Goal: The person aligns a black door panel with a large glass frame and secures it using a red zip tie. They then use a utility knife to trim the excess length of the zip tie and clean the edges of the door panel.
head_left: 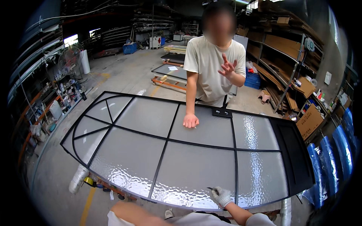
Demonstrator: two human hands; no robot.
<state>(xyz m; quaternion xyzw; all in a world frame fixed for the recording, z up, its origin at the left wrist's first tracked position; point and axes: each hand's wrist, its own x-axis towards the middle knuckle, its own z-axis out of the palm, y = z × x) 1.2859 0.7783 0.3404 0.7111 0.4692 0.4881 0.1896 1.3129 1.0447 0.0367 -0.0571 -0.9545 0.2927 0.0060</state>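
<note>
A large black-framed door panel (166, 140) with an arched left end and textured translucent glass lies flat before me. At its near edge, my right hand (221, 196), in a striped light glove, is closed on a small dark pointed tool (210, 188). The tool's tip points left over the glass; whether it touches cannot be told. My left forearm (137, 215) crosses the lower edge, blurred, its hand out of view. Across the panel stands a person (213, 64), one fist (191, 121) resting on the glass, the other hand (228, 67) raised with fingers spread.
Padded supports (79, 179) hold the panel up. A black lock plate (222, 112) sits on its far edge. Blue film-wrapped pieces (329, 162) and a cardboard box (310, 120) stand at the right. Shelves of bottles (56, 110) line the left; stacked panels (171, 71) lie behind the person.
</note>
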